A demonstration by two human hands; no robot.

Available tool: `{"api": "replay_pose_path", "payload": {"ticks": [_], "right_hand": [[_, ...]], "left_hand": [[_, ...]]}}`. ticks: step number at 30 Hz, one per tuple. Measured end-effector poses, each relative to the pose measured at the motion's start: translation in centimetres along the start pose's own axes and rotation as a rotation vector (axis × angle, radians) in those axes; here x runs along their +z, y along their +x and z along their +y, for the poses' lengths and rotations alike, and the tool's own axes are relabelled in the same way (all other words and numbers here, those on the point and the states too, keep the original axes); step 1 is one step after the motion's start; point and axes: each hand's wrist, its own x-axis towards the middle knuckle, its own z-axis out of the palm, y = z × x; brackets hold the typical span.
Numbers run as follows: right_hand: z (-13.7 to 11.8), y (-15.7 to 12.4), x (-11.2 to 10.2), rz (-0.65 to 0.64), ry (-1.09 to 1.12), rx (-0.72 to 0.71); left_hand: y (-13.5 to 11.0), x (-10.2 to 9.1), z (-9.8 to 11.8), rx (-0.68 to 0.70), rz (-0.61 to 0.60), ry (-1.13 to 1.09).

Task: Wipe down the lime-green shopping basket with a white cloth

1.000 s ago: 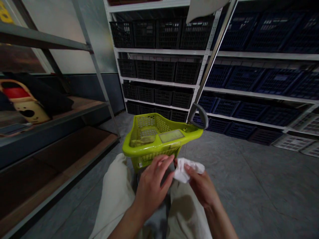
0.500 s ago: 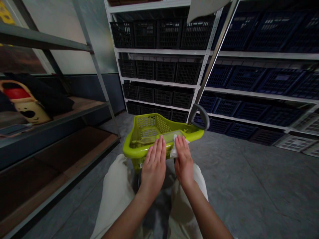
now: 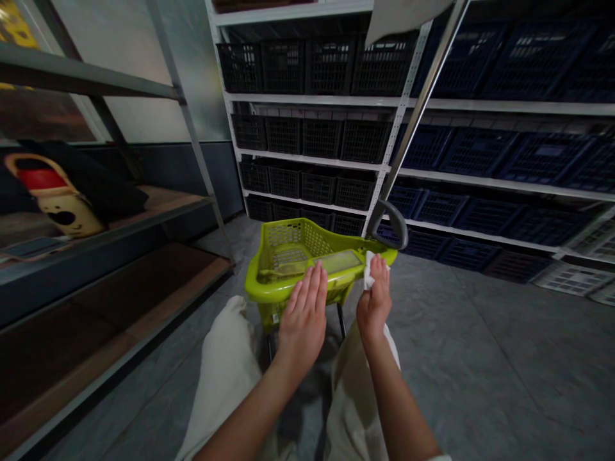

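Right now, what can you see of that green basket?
The green basket looks like glossy plastic, with perforated walls, a pale panel in its near rim and a grey loop at its right end. It stands upright above dark legs. The left hand rests on the near rim; the right hand presses a white cloth against it.

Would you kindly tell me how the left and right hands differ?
The left hand shows no cloth; the right hand has a white cloth under its fingers. The left hand is by the left end of the panel; the right hand is beyond the right end, nearer the grey handle. Both reach the basket with fingers extended.
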Motion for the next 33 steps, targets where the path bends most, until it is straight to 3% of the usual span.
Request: {"api": "replay_pose_path", "payload": {"ticks": [4, 7, 10, 12, 15, 19, 22, 24, 27, 29, 33], "right_hand": [[-3.6, -0.8, 0.2, -0.201, 0.101, -0.100], [-3.3, -0.8, -0.3, -0.299, 0.139, -0.213], [-0.1, 0.1, -0.8, -0.239, 0.127, -0.234], [1.7, 0.6, -0.8, -0.118, 0.096, -0.120], [1.3, 0.4, -0.4, -0.008, 0.060, 0.030], [-2.5, -1.2, -0.1, -0.215, 0.147, -0.124], [-2.5, -1.5, -0.1, -0.299, 0.176, -0.242], [-0.9, -1.1, -0.1, -0.243, 0.158, -0.236], [0.6, -0.6, 0.3, 0.001, 0.092, -0.029], [0.0, -0.6, 0.4, 0.054, 0.076, 0.051], [-1.7, -1.0, -0.2, -0.273, 0.171, -0.206]], "left_hand": [[0.2, 0.3, 0.4, -0.015, -0.001, 0.000], [0.3, 0.3, 0.6, -0.019, -0.009, -0.009], [0.4, 0.1, 0.6, -0.015, -0.018, -0.029], [0.4, 0.1, 0.6, -0.011, -0.018, -0.038], [0.5, 0.2, 0.7, -0.015, -0.010, -0.048], [0.4, 0.4, 0.7, -0.027, -0.001, -0.053], [0.3, 0.2, 0.6, -0.035, -0.016, -0.047], [0.2, 0.0, 0.5, -0.036, -0.027, -0.046], [0.2, -0.3, 0.5, -0.037, -0.038, -0.059], [0.3, -0.4, 0.5, -0.048, -0.036, -0.072], [0.2, -0.5, 0.5, -0.043, -0.027, -0.079]]}}
